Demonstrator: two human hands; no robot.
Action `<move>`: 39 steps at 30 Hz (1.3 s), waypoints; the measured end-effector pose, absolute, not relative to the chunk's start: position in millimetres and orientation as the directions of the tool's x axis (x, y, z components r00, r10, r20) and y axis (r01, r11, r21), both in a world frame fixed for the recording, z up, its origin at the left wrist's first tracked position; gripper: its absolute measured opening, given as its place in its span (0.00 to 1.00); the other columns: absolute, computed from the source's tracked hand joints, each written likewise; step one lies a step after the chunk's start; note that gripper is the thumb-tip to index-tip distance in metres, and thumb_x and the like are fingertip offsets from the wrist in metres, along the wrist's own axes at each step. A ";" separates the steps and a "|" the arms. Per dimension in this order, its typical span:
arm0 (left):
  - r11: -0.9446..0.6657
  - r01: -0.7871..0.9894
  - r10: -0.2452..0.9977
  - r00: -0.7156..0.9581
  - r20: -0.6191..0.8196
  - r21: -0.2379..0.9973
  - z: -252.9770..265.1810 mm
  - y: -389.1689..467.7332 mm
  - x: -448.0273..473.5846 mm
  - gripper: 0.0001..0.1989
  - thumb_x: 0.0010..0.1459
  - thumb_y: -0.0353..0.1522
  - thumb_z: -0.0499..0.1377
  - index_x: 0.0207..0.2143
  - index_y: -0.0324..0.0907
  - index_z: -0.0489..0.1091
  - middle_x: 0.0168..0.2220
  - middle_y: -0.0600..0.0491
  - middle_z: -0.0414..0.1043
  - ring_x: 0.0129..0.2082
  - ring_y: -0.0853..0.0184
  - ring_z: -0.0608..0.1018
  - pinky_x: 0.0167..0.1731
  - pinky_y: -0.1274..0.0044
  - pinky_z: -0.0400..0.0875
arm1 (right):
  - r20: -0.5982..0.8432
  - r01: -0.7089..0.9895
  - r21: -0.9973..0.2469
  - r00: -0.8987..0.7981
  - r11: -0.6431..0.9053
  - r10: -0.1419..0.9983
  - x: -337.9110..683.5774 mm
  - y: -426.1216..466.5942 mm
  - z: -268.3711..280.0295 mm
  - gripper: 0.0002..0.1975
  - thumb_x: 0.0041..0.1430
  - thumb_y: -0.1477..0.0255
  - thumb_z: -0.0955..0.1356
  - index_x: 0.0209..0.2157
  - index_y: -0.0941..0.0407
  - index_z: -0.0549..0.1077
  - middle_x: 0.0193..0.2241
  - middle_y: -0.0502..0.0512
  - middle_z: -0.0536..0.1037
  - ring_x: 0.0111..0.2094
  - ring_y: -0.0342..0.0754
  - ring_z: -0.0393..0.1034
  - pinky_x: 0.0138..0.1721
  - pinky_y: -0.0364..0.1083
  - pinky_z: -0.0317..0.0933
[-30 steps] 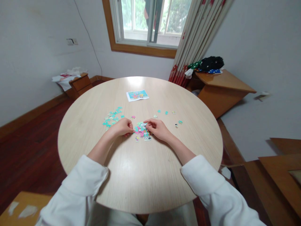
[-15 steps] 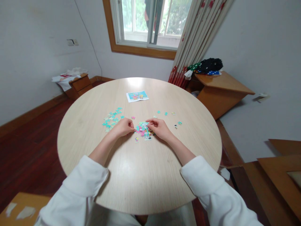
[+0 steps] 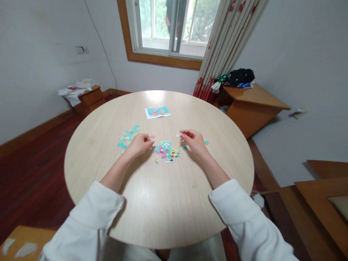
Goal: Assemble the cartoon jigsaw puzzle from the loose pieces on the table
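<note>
A partly joined jigsaw puzzle point(image 3: 166, 150) with pink, teal and yellow cartoon figures lies at the middle of the table. My left hand point(image 3: 141, 144) is just left of it, thumb and fingers pinched together; whatever they hold, if anything, is too small to make out. To the right of the puzzle hovers my right hand point(image 3: 194, 141), its fingers slightly curled and apart, near a pale loose piece point(image 3: 177, 136). Beneath that hand shows a teal piece point(image 3: 185, 147). A small loose piece point(image 3: 157, 162) lies below the puzzle, and a pink piece point(image 3: 153, 137) above it.
Several loose teal pieces point(image 3: 126, 137) are spread beyond my left hand. A picture sheet point(image 3: 157, 112) lies toward the far side of the round table point(image 3: 163, 203). Another teal piece point(image 3: 206, 142) is right of my right hand. A wooden cabinet point(image 3: 252, 98) bearing cloths stands behind.
My right hand has moved off the puzzle to the right, uncovering the yellow figure. My left hand has drawn slightly up and away from the puzzle's left edge.
</note>
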State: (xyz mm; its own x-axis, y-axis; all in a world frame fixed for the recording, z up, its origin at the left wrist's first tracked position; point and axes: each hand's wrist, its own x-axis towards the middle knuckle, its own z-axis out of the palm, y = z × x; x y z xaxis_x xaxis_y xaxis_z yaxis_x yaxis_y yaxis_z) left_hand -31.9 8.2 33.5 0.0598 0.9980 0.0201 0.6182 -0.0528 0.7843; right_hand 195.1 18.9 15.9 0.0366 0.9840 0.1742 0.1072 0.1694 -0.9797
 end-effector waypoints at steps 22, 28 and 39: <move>0.033 0.197 0.926 -0.376 0.044 0.980 39.3 16.1 -43.4 0.04 0.46 0.31 0.55 0.23 0.42 0.60 0.13 0.64 0.50 0.13 0.76 0.53 0.14 0.82 0.46 | 0.430 0.775 -0.488 -0.186 0.401 0.883 219.9 34.8 -3.7 0.14 0.55 0.75 0.62 0.40 0.57 0.76 0.41 0.61 0.75 0.44 0.51 0.67 0.47 0.52 0.57; 0.049 0.194 0.930 -0.366 0.026 0.980 38.0 16.1 -42.9 0.05 0.45 0.32 0.55 0.22 0.42 0.59 0.13 0.63 0.49 0.13 0.76 0.53 0.15 0.82 0.46 | 0.292 0.864 -0.316 -0.305 0.393 0.906 211.4 33.2 -2.9 0.13 0.58 0.75 0.63 0.40 0.55 0.76 0.45 0.61 0.74 0.47 0.54 0.65 0.47 0.54 0.53; 0.044 0.216 0.941 -0.338 0.032 0.976 34.0 17.6 -43.8 0.06 0.43 0.35 0.54 0.23 0.42 0.60 0.15 0.62 0.51 0.14 0.75 0.54 0.16 0.81 0.48 | 0.346 0.850 -0.386 -0.226 0.358 0.911 219.6 44.9 -13.0 0.08 0.54 0.72 0.67 0.36 0.57 0.76 0.35 0.59 0.75 0.39 0.50 0.68 0.44 0.49 0.58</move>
State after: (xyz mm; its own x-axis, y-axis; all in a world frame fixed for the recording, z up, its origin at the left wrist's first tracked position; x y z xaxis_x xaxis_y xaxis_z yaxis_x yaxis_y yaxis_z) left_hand -43.8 17.6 34.0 -0.3378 0.9407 0.0324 0.2155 0.0437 0.9755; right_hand 219.6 44.9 -13.0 -0.2262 0.9105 0.3461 0.8502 0.3579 -0.3860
